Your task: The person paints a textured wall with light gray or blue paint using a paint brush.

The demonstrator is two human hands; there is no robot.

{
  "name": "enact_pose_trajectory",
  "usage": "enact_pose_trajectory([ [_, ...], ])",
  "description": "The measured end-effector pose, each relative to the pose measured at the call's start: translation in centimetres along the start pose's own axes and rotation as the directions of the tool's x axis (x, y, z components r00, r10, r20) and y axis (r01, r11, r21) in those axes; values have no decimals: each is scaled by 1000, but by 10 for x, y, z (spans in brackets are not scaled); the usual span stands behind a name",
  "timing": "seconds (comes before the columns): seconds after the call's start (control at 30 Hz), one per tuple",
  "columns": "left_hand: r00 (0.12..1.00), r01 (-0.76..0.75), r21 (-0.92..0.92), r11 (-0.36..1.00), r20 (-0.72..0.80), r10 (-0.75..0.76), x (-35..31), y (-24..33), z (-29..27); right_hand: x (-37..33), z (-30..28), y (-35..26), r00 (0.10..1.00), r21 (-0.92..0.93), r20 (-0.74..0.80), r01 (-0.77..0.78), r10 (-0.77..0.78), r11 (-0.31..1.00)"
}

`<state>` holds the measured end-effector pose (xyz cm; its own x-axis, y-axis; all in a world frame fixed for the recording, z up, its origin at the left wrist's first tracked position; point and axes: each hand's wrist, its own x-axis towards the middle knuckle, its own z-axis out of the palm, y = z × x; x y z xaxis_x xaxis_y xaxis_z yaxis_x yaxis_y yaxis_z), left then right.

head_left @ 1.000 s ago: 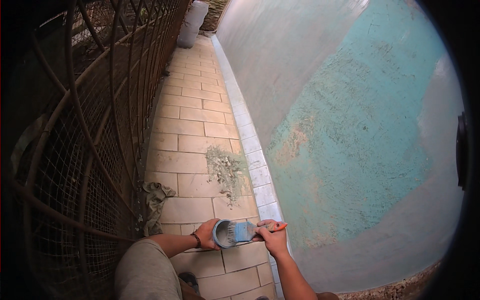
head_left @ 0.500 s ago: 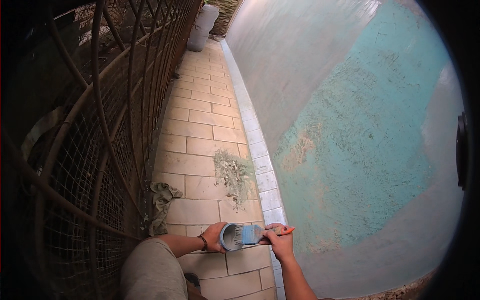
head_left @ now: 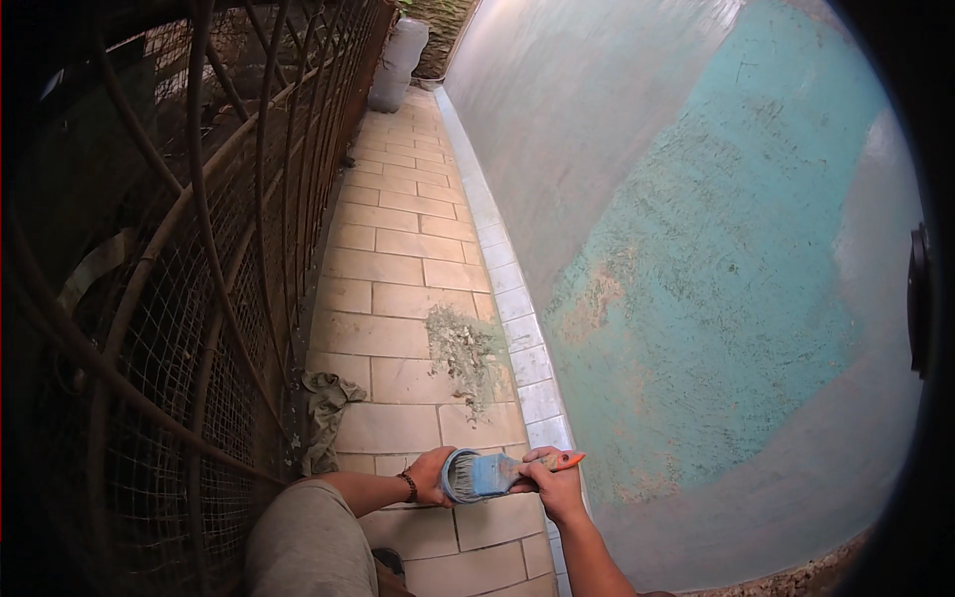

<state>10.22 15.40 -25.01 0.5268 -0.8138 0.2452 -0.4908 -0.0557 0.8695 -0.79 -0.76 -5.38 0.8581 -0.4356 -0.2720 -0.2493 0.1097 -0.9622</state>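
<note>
My left hand is wrapped round the side of a small blue paint pot, its mouth turned up towards me. A wide paintbrush with a blue ferrule and an orange-tipped handle lies level across the pot's mouth. My right hand grips it by the handle, and the grey bristles reach inside over the pot's rim. What the pot holds is mostly hidden behind the bristles. Right of the brush stands a wall, part rough turquoise, part smooth grey.
A rusty metal fence with mesh runs along the left. On the tiled floor lie a crumpled cloth and a patch of grey-green crumbs. A translucent plastic container stands at the far end. Pale skirting tiles edge the wall.
The brush has moved left, so its bristles now reach deeper into the pot. My left hand still holds the pot. The view has shifted slightly.
</note>
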Motion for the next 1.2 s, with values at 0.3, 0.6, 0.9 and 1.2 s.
enact_pose_trajectory([
  [0.3, 999, 10, -13, 1000, -44, -11, -4, -3, 9, 4, -10, 4, 1000, 104, -19, 3, -1, 995],
  [0.6, 999, 49, 33, 998, -4, -49, 0, -4, 4, 1, -3, -10, 1000, 118, -7, 14, -13, 993],
  [0.9, 999, 37, -6, 999, -16, -37, -5, 11, 1, -5, -6, -5, 1000, 69, -22, 19, -17, 997],
  [1.2, 995, -97, 31, 995, 13, 97, 0, -26, 15, 8, -5, 26, 995, -190, -100, -30, 11, 981],
])
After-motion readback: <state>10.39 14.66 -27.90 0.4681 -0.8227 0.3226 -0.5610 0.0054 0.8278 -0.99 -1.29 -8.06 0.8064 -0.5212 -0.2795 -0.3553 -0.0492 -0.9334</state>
